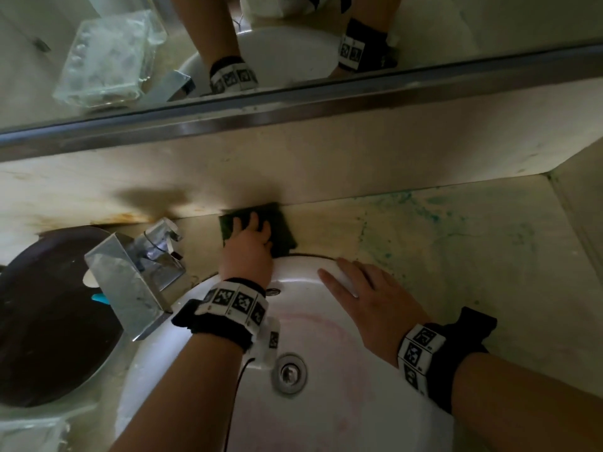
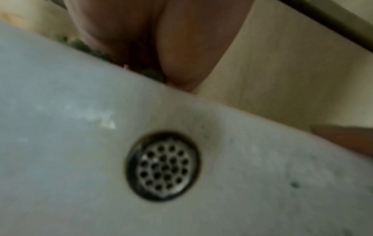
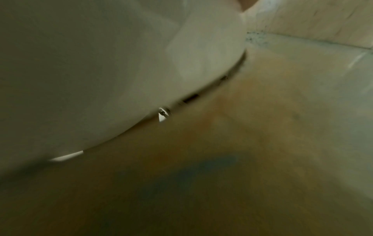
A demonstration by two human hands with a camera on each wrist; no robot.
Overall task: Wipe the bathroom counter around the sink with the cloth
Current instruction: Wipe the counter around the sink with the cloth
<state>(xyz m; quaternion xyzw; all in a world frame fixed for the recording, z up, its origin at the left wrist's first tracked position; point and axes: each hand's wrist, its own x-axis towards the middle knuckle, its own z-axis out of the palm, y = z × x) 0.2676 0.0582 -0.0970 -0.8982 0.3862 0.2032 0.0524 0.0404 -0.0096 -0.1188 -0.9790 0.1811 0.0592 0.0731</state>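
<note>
Left hand [image 1: 249, 247] presses the green cloth [image 1: 280, 223] flat on the worktop [image 1: 456, 236] at its back edge — right hand [image 1: 362, 296] rests, fingers straight, on the sink [image 1: 303, 265] rim.

No readable text, brand, number or sign shows in any view. The only markings are black-and-white square code patterns on the band [image 1: 237, 303] at the left wrist and the band [image 1: 418, 350] at the right wrist; they carry no legible letters or digits.
</note>
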